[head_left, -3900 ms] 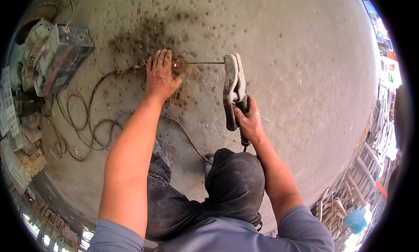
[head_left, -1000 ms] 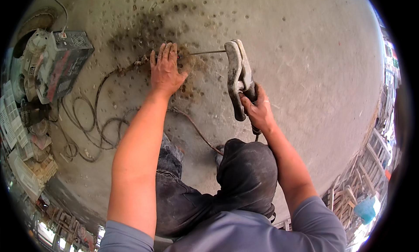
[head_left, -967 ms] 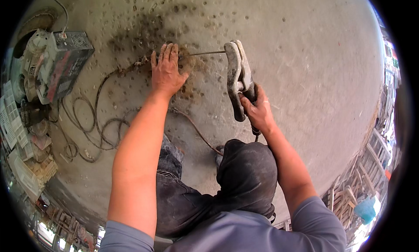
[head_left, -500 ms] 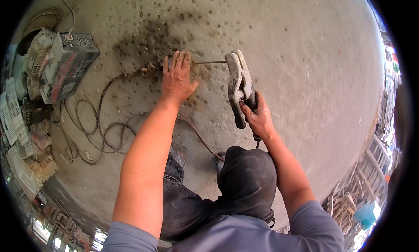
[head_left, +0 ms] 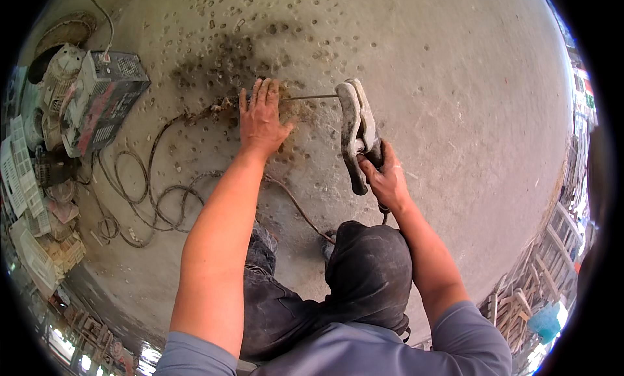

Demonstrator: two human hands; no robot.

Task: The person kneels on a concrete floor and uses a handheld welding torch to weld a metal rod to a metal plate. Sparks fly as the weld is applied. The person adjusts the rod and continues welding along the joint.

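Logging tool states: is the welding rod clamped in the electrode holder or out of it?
In: the thin rod runs from the electrode holder, gripped by the right hand, toward the left hand.

Grey electrode holder point(head_left: 356, 132) with thin horizontal rod point(head_left: 311, 97)

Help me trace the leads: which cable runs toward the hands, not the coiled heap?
The single dark cable crossing beneath the left forearm; the others loop beside the boxy welding machine.

Grey short sleeves, dark dusty trousers
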